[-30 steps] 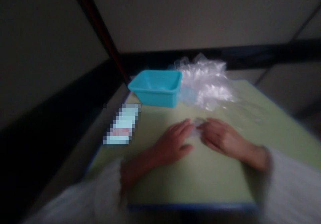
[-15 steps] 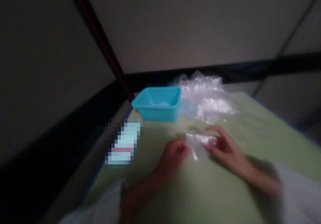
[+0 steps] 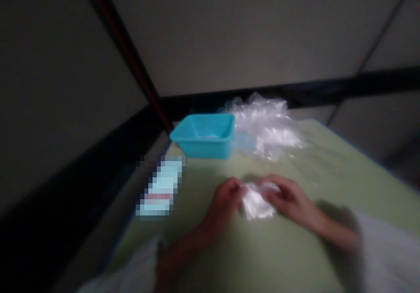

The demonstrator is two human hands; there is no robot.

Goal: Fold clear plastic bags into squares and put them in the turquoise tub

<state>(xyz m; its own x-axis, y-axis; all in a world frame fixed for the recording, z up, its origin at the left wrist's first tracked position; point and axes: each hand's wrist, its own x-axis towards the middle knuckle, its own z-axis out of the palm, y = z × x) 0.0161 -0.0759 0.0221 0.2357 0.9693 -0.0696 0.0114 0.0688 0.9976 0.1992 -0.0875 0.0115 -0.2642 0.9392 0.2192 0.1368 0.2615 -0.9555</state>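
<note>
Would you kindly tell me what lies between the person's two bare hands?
A small piece of clear, shiny plastic film lies between the left hand and the right hand, held by both, as the head view shows.

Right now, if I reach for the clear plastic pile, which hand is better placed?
Probably your right hand: it looks nearer the clear plastic pile, while your left hand lies more toward the blue basin. Both appear to hold the small plastic piece.
</note>
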